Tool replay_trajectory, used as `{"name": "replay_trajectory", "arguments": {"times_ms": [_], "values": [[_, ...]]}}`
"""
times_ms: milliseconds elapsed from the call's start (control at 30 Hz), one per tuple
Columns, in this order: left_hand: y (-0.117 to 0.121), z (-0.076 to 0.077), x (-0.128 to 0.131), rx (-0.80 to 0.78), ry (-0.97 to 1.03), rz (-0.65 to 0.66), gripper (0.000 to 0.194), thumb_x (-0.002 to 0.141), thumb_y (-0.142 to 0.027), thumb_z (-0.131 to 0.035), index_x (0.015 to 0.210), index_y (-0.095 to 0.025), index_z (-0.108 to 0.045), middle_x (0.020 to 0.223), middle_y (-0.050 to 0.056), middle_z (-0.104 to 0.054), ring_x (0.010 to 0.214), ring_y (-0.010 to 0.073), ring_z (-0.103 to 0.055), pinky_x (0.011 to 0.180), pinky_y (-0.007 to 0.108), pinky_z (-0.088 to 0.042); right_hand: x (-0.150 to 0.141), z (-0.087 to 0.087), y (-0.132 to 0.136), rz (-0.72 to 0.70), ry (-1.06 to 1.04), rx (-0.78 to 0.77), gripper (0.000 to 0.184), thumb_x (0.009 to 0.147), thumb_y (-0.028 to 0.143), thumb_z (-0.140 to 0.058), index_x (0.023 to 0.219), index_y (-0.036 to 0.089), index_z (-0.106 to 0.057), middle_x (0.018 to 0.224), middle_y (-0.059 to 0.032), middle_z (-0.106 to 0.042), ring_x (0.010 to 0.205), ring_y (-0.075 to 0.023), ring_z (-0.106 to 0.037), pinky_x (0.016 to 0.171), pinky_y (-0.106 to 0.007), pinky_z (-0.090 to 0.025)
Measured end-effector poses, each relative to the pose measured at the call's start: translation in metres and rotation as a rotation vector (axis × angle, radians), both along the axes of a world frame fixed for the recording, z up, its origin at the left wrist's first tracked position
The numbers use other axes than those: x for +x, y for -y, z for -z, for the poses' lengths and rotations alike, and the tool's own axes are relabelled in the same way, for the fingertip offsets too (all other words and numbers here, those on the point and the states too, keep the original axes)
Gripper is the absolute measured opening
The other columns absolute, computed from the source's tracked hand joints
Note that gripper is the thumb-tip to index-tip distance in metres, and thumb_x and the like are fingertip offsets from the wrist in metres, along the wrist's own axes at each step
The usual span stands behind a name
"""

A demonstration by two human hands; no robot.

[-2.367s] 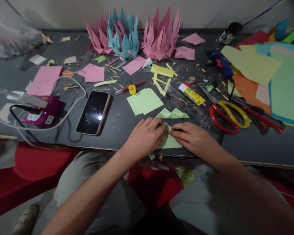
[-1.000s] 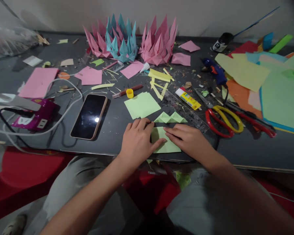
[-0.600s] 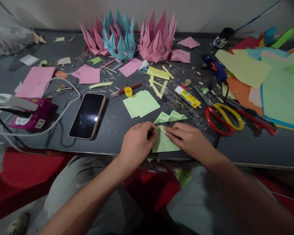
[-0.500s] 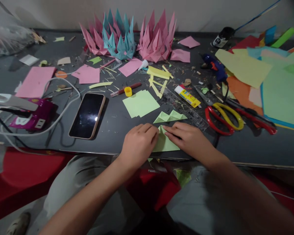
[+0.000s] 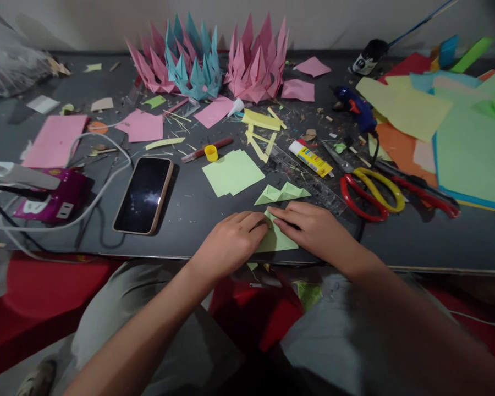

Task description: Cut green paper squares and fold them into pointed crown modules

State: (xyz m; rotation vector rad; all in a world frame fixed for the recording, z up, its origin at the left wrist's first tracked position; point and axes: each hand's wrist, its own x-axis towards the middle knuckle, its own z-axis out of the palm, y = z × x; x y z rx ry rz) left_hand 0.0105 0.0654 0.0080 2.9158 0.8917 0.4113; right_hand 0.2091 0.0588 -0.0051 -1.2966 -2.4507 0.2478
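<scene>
Head cam first: left hand (image 5: pixel 231 241) lies low over the green sheet (image 5: pixel 278 242), fingers bunched together and curled onto its upper left. Right hand (image 5: pixel 315 228) comes in from the other side, index and thumb stretched to the top of the sheet with a slight gap between them. Tips of the 2 hands nearly meet. Can't tell if they're pinching the paper or just pressing it. Sheet sits right by the front edge of the table (image 5: pixel 429 242), with a 2-peaked folded green piece (image 5: pixel 281 193) just beyond. Containers: black-and-white bottle (image 5: pixel 369 56) back right, thin blue stick (image 5: pixel 416 26) seemingly poking out its top; plastic bag (image 5: pixel 12 71) far left, contents too blurry to name. For elbow room, dark tabletop stretches between phone (image 5: pixel 142 195) and left hand, plus more on the near side of the scissors (image 5: pixel 373 190).
</scene>
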Motion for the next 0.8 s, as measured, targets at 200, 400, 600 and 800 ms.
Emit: {"name": "replay_trajectory", "arguments": {"times_ms": [200,400,600,800], "values": [[0.0005,-0.0003,0.0,-0.004,-0.04,0.003,0.014,0.086,-0.013,-0.047,0.093,-0.013,-0.06,0.102,0.008,-0.062,0.091,0.0189,-0.06,0.078,0.032,-0.052,-0.0009,-0.0006,0.0001,0.002,0.018,-0.018,0.03,0.091,0.023,-0.041,0.111,0.015,-0.061,0.076,-0.0058,-0.061,0.074,-0.0172,-0.058,0.067,-0.029,-0.047],[0.0007,-0.0016,0.0012,-0.015,-0.045,0.0,0.017,0.087,-0.012,-0.045,0.096,-0.013,-0.06,0.104,0.008,-0.061,0.094,0.0193,-0.059,0.077,0.032,-0.052,-0.0011,-0.0005,0.0002,0.005,0.029,-0.004,0.031,0.091,0.024,-0.041,0.112,0.016,-0.061,0.074,-0.0054,-0.061,0.071,-0.0169,-0.058,0.066,-0.029,-0.047],[-0.0005,-0.0029,0.0008,-0.022,-0.053,0.015,0.017,0.085,-0.009,-0.048,0.099,-0.01,-0.059,0.104,0.01,-0.062,0.094,0.0209,-0.059,0.079,0.034,-0.052,-0.0017,-0.0012,0.0002,-0.002,0.038,0.008,0.03,0.09,0.023,-0.042,0.111,0.014,-0.061,0.076,-0.0063,-0.062,0.074,-0.0177,-0.058,0.068,-0.03,-0.047],[-0.0004,-0.0028,0.0011,-0.032,-0.067,0.022,0.017,0.084,-0.01,-0.051,0.1,-0.01,-0.059,0.107,0.01,-0.062,0.094,0.0213,-0.059,0.079,0.034,-0.052,-0.0023,-0.0009,0.0006,-0.004,0.052,0.033,0.031,0.09,0.022,-0.042,0.113,0.013,-0.061,0.075,-0.0059,-0.061,0.072,-0.0181,-0.058,0.066,-0.03,-0.047]]}}
